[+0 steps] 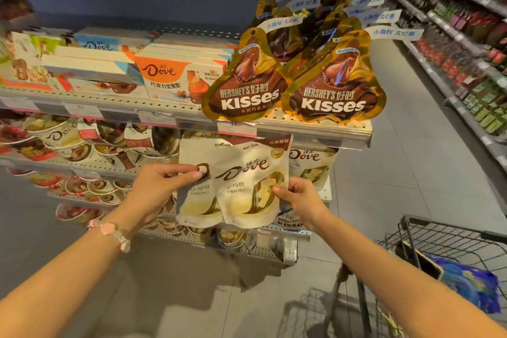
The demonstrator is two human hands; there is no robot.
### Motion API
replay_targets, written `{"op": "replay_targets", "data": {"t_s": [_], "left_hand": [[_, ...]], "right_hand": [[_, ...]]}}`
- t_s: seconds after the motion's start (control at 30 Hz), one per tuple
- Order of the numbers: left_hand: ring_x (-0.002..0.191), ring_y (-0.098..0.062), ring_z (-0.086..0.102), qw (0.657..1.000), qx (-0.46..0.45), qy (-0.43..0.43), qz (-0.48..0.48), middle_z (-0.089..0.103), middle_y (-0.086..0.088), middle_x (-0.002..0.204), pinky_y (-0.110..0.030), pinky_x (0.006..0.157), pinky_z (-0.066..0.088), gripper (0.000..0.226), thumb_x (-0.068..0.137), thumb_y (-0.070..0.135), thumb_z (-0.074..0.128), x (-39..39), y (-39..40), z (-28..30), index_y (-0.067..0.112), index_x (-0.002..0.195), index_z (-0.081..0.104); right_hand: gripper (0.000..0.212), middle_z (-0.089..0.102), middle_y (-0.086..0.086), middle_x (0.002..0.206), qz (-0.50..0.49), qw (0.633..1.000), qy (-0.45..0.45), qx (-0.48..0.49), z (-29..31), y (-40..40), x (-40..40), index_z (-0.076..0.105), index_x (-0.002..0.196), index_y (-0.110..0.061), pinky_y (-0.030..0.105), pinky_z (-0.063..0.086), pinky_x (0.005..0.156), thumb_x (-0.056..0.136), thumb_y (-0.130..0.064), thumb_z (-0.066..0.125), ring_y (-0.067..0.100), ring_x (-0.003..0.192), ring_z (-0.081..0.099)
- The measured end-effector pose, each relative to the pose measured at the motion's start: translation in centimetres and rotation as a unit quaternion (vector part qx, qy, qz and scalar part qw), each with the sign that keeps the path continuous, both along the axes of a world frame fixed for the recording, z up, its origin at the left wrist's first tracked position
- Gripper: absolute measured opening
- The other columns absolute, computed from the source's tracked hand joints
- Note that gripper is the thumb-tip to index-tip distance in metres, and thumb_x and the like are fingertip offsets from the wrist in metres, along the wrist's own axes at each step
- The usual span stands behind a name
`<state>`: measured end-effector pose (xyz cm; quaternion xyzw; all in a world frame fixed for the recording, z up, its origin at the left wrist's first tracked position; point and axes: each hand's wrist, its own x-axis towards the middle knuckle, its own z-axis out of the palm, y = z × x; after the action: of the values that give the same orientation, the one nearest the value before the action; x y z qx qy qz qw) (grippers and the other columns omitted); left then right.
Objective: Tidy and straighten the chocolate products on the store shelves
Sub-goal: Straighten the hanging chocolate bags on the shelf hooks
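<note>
Over on your left, the stacked Dove boxes (175, 74) sit a bit skewed on the upper shelf (175, 114), and below them the Dove cups (60, 136) are jumbled, some tipped; neither is in your hands, so an elbow swinging wide could nudge them further out of line. Now your left hand (159, 186), bead bracelet (113, 232) on the wrist, pinches the left white Dove pouch (193, 197) at its upper left, thumb and fingertips closed on the film. That's a thin grip on a slack bag, and I'd judge it could twist or slip out if you pull sideways. The two pouches overlap in mid-air in front of the lower shelves, the right white Dove pouch (252, 189) lying over the left one's edge, so they may slide against each other and fan apart as you push them in. Your right hand (299, 199) holds that front pouch at its right edge, fingers curled around it. Just above, the Hershey's Kisses bags (290, 90) lean out past the shelf lip; lift the pouches too high and you'd likely knock one down. At the far right the shopping cart (450, 250) stands close by your right forearm, so a step back could catch it.
</note>
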<state>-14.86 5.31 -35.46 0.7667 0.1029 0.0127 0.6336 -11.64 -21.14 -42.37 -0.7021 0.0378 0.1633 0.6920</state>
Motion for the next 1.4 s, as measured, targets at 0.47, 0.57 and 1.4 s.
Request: {"op": "replay_targets", "data": {"t_s": [0.47,0.57,1.4], "left_hand": [[0.064,0.006,0.063,0.988,0.115,-0.028,0.096,0.068,0.017,0.057,-0.010,0.068,0.051,0.017,0.076,-0.005,0.068,1.9,6.5,-1.7,0.012,0.075,0.072],[0.067,0.001,0.064,0.990,0.111,-0.029,0.081,0.067,0.021,0.057,-0.008,0.066,0.051,0.013,0.076,-0.002,0.069,2.4,7.5,-1.6,0.008,0.083,0.073],[0.054,-0.012,0.064,0.998,-0.060,0.008,0.000,0.071,-0.001,0.060,-0.019,0.051,0.052,0.032,0.072,-0.010,0.066,3.9,6.6,-3.6,0.017,0.058,0.074]], "right_hand": [[0.020,0.057,0.006,0.094,-0.233,0.961,-0.028,-0.148,-6.6,4.2,5.7,0.053,0.112,-0.001,0.031,0.039,0.079,0.096,-0.010,0.045,0.021,0.091,0.052],[0.013,0.054,0.007,0.096,-0.234,0.958,-0.022,-0.165,-7.6,5.9,7.4,0.051,0.106,-0.009,0.030,0.037,0.080,0.096,-0.010,0.042,0.022,0.093,0.051],[0.023,0.061,0.019,0.112,-0.254,0.936,0.001,-0.242,-10.2,4.6,10.0,0.054,0.113,0.000,0.035,0.042,0.087,0.093,-0.006,0.048,0.033,0.107,0.055]]}}
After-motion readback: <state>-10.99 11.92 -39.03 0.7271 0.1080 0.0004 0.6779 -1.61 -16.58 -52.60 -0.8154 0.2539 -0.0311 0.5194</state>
